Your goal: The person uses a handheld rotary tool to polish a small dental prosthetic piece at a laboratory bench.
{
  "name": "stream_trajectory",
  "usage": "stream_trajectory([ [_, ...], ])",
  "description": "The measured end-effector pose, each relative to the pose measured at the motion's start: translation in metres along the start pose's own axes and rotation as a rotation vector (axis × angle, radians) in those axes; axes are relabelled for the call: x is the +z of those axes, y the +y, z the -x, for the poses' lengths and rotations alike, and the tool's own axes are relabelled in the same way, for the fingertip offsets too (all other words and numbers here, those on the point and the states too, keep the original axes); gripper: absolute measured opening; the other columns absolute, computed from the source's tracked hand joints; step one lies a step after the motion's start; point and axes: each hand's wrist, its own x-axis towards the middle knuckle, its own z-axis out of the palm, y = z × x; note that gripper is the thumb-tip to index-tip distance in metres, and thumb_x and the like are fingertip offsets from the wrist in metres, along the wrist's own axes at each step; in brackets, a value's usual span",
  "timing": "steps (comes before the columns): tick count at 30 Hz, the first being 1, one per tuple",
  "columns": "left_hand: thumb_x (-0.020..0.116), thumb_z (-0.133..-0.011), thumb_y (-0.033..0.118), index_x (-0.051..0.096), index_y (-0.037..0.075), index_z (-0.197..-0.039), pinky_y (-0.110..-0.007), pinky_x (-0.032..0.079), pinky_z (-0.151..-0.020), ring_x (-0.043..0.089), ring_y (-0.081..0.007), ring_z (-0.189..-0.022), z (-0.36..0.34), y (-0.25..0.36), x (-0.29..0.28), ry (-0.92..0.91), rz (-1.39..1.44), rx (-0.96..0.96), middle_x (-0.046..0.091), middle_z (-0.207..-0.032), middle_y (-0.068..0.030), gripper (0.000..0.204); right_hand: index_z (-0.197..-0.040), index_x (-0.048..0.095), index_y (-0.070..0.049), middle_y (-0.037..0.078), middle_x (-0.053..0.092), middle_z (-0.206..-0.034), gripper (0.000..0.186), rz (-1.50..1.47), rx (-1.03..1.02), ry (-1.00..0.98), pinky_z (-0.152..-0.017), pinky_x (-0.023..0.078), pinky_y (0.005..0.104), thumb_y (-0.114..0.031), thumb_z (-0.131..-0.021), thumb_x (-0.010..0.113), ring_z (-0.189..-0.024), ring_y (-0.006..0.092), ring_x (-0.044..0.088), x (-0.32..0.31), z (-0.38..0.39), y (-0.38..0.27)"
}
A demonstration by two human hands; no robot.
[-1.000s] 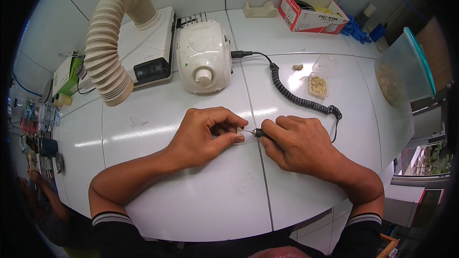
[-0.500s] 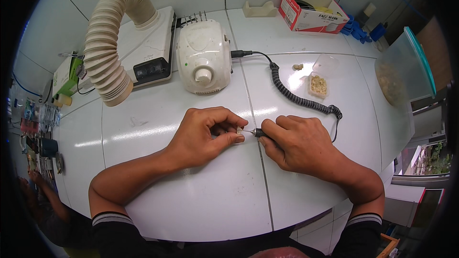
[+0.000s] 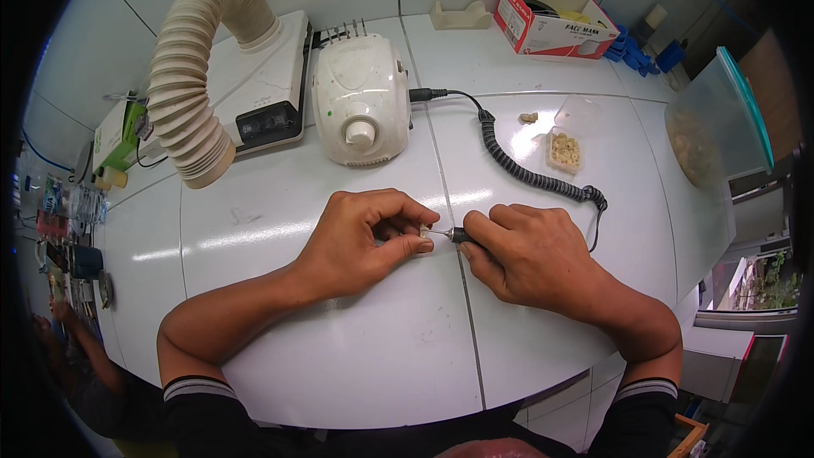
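My left hand [image 3: 360, 242] pinches a small whitish piece [image 3: 424, 231] between thumb and forefinger, mostly covered by the fingertips. From the right, my right hand [image 3: 538, 254] grips a black rotary handpiece [image 3: 460, 236] like a pen. Its thin metal bit [image 3: 438, 232] points left and reaches the piece; whether it touches is too small to tell. Behind my hands stands the off-white control unit [image 3: 360, 93] with a round knob and several bits upright on top. A black coiled cord [image 3: 526, 174] runs from a plug in its side toward my right hand.
A small see-through box [image 3: 553, 140] holds several yellowish pieces, with a tan piece [image 3: 529, 118] nearby. Back left, a ribbed hose [image 3: 182, 76] arches from a white machine [image 3: 271, 76]. A mask box [image 3: 555, 30] and a teal-lidded container [image 3: 716, 131] stand right. Another person's arm [image 3: 80, 343] shows far left.
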Motion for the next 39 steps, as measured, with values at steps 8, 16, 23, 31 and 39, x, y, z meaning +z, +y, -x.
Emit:
stream_trajectory([
  [8, 0.089, -0.097, 0.006, 0.083, -0.003, -0.122, -0.026, 0.060, -0.082, 0.073, -0.0103, -0.091, -0.0005, 0.0003, -0.0005, -0.003, -0.009, -0.013, 0.082, -0.101, -0.0088, 0.027, -0.112, 0.067, -0.009, 0.010, 0.069, -0.077, 0.022, 0.003, -0.009, 0.012, -0.056, 0.056, 0.0457, -0.031, -0.107, 0.071, -0.070, 0.0316, 0.075, 0.0006, 0.0000, 0.0004],
  [16, 0.089, -0.097, 0.007, 0.083, -0.003, -0.121, -0.026, 0.060, -0.082, 0.073, -0.0104, -0.091, -0.0005, -0.0009, 0.0002, -0.001, 0.007, -0.021, 0.082, -0.100, -0.0088, 0.027, -0.111, 0.067, -0.009, 0.010, 0.069, -0.077, 0.022, 0.003, -0.006, 0.005, -0.057, 0.056, 0.0453, -0.030, -0.107, 0.071, -0.071, 0.0313, 0.076, 0.0001, 0.0002, 0.0001],
  [23, 0.089, -0.097, 0.006, 0.083, -0.004, -0.120, -0.026, 0.060, -0.081, 0.073, -0.0103, -0.089, -0.0001, 0.0018, 0.0000, 0.010, 0.005, -0.024, 0.082, -0.099, -0.0087, 0.026, -0.110, 0.067, -0.009, 0.010, 0.069, -0.078, 0.021, 0.000, -0.008, 0.011, -0.057, 0.056, 0.0455, -0.030, -0.107, 0.071, -0.071, 0.0317, 0.075, 0.0006, 0.0000, 0.0004],
  [31, 0.087, -0.097, 0.004, 0.082, -0.005, -0.119, -0.026, 0.061, -0.081, 0.075, -0.0105, -0.090, -0.0004, 0.0030, 0.0003, 0.007, 0.004, -0.026, 0.083, -0.099, -0.0099, 0.024, -0.111, 0.067, -0.009, 0.010, 0.070, -0.079, 0.022, -0.004, -0.001, 0.008, -0.058, 0.056, 0.0460, -0.030, -0.108, 0.071, -0.072, 0.0320, 0.075, 0.0004, 0.0005, 0.0004],
  [39, 0.087, -0.098, 0.004, 0.082, -0.006, -0.119, -0.025, 0.060, -0.081, 0.075, -0.0100, -0.088, 0.0000, 0.0032, -0.0001, 0.004, 0.005, -0.022, 0.082, -0.097, -0.0101, 0.023, -0.111, 0.067, -0.009, 0.011, 0.069, -0.077, 0.022, -0.011, 0.005, -0.009, -0.057, 0.056, 0.0462, -0.031, -0.108, 0.070, -0.070, 0.0322, 0.075, -0.0012, -0.0004, -0.0004],
])
